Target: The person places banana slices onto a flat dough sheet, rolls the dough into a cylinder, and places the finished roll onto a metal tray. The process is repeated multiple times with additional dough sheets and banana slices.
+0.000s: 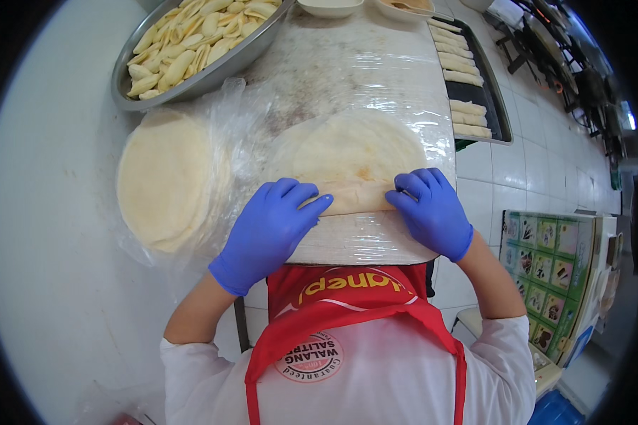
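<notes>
A thin round lumpia-style wrapper (361,141) lies flat on the board before me, its near edge folded into a plump roll (355,198). My left hand (276,228), in a blue glove, grips the left end of that roll between thumb and fingers. At the right end, my right hand (430,212), gloved alike, pinches the roll with curled fingers. What is inside the fold is hidden. Small brownish patches show on the wrapper just beyond it. To the left, a stack of round wrappers (165,180) rests on clear plastic.
A steel basin (207,82) of peeled, sliced bananas (202,40) stands far left. White bowls (332,8) sit at the back, one holding brown contents (406,5). A dark tray (463,91) of several rolls (460,65) adjoins the right side. Plastic film covers the board (361,241).
</notes>
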Tool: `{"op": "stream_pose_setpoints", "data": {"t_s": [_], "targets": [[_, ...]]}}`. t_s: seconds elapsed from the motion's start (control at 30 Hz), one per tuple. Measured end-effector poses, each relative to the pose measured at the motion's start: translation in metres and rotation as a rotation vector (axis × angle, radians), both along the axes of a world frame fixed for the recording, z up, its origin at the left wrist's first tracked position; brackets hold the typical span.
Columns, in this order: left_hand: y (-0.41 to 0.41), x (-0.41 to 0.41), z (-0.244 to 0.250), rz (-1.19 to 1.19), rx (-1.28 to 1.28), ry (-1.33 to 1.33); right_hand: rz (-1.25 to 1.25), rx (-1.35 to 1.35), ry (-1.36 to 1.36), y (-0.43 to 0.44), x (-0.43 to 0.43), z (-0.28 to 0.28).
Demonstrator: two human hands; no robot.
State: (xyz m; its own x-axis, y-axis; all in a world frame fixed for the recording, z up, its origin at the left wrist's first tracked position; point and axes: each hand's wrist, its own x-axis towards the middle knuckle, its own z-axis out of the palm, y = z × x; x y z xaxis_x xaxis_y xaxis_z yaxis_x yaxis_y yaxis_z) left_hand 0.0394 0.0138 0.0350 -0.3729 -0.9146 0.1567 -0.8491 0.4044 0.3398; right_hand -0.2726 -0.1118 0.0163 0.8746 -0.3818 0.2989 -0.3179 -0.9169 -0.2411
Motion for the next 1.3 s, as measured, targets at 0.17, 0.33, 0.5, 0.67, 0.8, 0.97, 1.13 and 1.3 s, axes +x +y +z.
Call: {"op": "stream_pose_setpoints", "data": {"t_s": [0.17,0.33,0.5,0.67,0.8,0.97,1.13,1.3], "targets": [[-0.013,0.005,0.006,-0.070,0.053,0.027,0.039,0.112,0.003,-0.001,-0.002,0.017],[-0.017,0.005,0.006,-0.052,0.083,0.011,0.017,0.202,0.037,-0.013,0.002,0.015],[-0.023,0.014,0.005,-0.003,0.116,0.230,0.009,0.132,0.041,-0.015,0.005,0.016],[-0.038,0.021,0.014,0.207,0.329,0.402,-0.010,0.363,-0.061,-0.040,0.008,0.017],[-0.048,0.023,0.002,0.243,0.304,0.496,-0.143,0.713,-0.032,-0.051,0.011,0.021],[-0.050,0.008,0.000,0.281,0.029,0.165,-0.279,0.868,-0.060,-0.055,0.017,0.020],[-0.039,-0.003,-0.021,-0.030,-0.053,0.085,-0.163,0.494,-0.019,-0.064,0.021,0.015],[-0.033,-0.006,-0.021,-0.020,0.035,0.157,-0.142,0.526,0.242,-0.094,0.037,0.038]]}}
